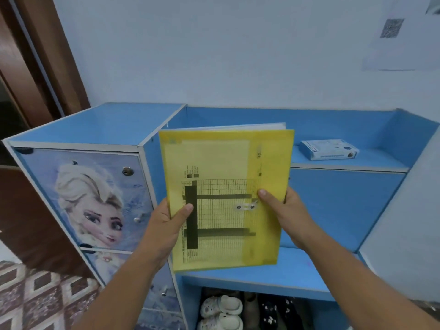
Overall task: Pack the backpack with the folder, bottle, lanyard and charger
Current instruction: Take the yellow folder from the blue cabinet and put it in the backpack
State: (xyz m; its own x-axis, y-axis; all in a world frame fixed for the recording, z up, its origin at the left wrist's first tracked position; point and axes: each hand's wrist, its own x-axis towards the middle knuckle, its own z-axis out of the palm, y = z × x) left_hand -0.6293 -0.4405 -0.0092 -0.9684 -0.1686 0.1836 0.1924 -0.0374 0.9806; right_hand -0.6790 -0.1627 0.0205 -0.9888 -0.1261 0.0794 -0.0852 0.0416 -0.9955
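So right now both my hands are on the folder (226,198). My left hand (164,227) pinches its left edge and my right hand (289,215) pinches its right edge. The fingers are clamped on it, thumbs on the front and the rest behind the plastic where I can't see them. It's the yellow see-through kind with a printed chart inside, held up almost upright in the air, touching nothing but me.

Just behind it is the lower blue shelf (297,270), with some shoes (221,308) stuffed underneath. To the left is the cabinet (95,198) with the cartoon door. Further back, 1 small box (328,150) sits on the upper shelf, well apart from the folder. A sheet of paper (402,44) hangs on the wall.

My worry is the white sheets poking out past the top edge. I can't tell if the clasp is snapped, so tipping the folder could dump the pages. I'm also only gripping the lower half of slick plastic, so it could flop or slide. There's no backpack, bottle, lanyard or charger in view, so I'd guess packing has barely begun.
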